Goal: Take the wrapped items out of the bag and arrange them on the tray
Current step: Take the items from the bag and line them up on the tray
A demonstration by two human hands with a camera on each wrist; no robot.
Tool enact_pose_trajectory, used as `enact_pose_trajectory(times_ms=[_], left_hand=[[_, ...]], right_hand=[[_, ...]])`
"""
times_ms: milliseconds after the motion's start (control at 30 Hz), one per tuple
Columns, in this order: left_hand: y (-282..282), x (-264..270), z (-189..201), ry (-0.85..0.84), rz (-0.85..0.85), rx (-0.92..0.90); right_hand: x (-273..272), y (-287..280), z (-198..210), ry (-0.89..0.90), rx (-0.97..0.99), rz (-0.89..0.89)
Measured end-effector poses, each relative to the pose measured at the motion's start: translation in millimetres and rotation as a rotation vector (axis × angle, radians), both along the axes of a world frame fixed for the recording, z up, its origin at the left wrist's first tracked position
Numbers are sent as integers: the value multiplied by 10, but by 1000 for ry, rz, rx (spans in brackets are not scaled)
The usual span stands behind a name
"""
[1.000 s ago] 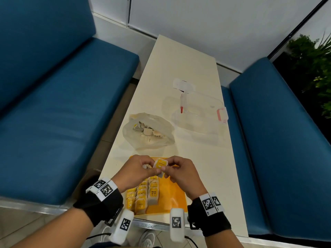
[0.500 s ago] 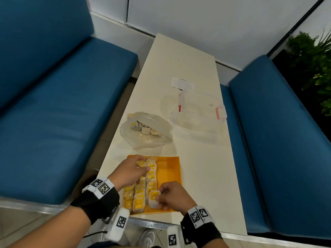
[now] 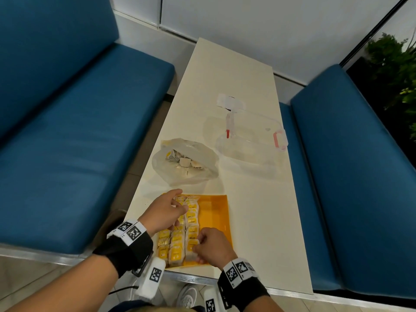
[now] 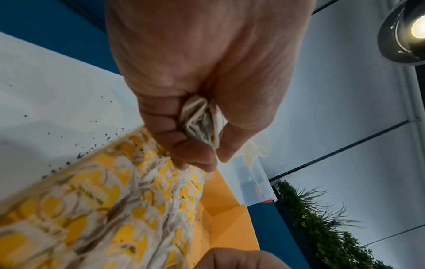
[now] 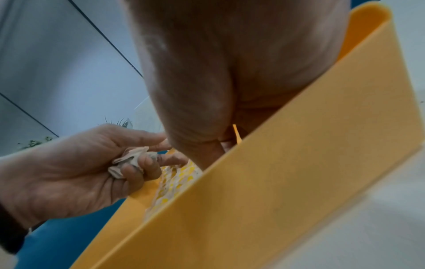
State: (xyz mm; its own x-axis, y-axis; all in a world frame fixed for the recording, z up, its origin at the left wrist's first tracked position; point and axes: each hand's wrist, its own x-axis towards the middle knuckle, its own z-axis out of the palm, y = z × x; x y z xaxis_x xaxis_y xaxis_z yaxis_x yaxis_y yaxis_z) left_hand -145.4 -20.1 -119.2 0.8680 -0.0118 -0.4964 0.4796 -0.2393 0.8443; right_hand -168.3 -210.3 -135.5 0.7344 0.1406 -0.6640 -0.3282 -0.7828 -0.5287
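Observation:
An orange tray (image 3: 216, 221) lies at the table's near edge, with rows of yellow-and-white wrapped items (image 3: 176, 240) filling its left side. My left hand (image 3: 180, 206) hovers over the far ends of the rows. Its curled fingers clutch a small bundle of whitish wrapped items (image 4: 200, 123) against the palm, and the bundle (image 5: 128, 160) also shows in the right wrist view. My right hand (image 3: 197, 246) is at the near end of the third row, fingers curled around a wrapped item (image 3: 192, 252) there. The translucent bag (image 3: 184, 163) with more items lies just beyond the tray.
An open clear plastic container (image 3: 247, 149) with red latches sits on the cream table (image 3: 225, 75) to the right of the bag. Blue benches (image 3: 78, 131) flank the table on both sides. The tray's right part is bare orange. A plant (image 3: 396, 70) stands at far right.
The hands held one wrapped item together above the tray's far edge. My right hand then carried it down to the near end of the third row; the left stayed over the far end.

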Motion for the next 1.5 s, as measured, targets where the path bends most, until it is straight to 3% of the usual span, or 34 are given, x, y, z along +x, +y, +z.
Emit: enact_pose_trajectory(times_ms=[333, 733, 900, 1067, 1267, 1500], left_hand=[[-9, 44, 127, 88, 141, -152], [41, 67, 164, 180, 202, -317], [65, 61, 239, 195, 245, -529], [-6, 78, 308, 202, 224, -639], [-58, 77, 320, 146, 187, -664], [41, 30, 220, 78, 96, -476]], right_hand=[[0, 48, -56, -103, -63, 0], [51, 48, 15, -51, -39, -18], [249, 22, 265, -246, 34, -20], [336, 252, 693, -407, 288, -23], [386, 342, 625, -409, 280, -44], [427, 215, 616, -396, 284, -204]])
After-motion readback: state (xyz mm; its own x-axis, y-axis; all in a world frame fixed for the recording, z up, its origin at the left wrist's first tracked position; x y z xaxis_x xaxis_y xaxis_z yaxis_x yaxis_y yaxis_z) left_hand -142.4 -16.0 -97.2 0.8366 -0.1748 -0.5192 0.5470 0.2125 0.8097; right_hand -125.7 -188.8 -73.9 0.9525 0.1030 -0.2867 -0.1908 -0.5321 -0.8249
